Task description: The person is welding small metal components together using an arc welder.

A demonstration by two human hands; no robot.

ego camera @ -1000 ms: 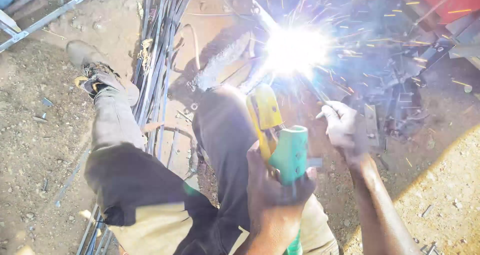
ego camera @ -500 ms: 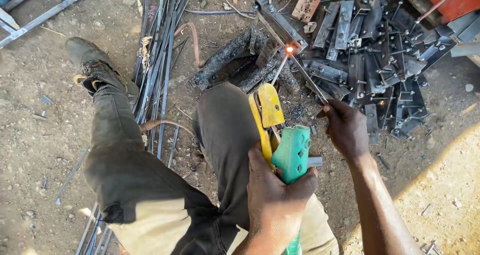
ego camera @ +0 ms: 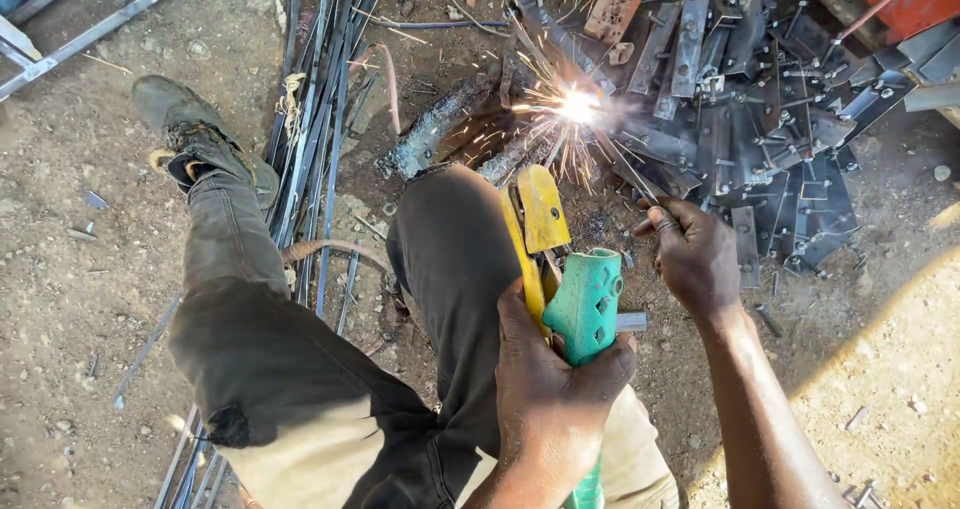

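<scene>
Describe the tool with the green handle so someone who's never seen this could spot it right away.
Start at the dark trouser knee in the middle of the picture. Just right of it, the left hand wraps a green handle with cut-out holes, topped by yellow clamp jaws pointing at the sparks. It is the only green and yellow thing among grey steel plates and brown dirt.

The welding arc (ego camera: 578, 104) now burns as a small bright starburst throwing short sparks. One second ago it was a huge white glare washing out the upper frame; half a second ago only a tiny orange glow. The pile of metal brackets (ego camera: 760, 119) is clearly visible again, no longer hidden by glare.
</scene>
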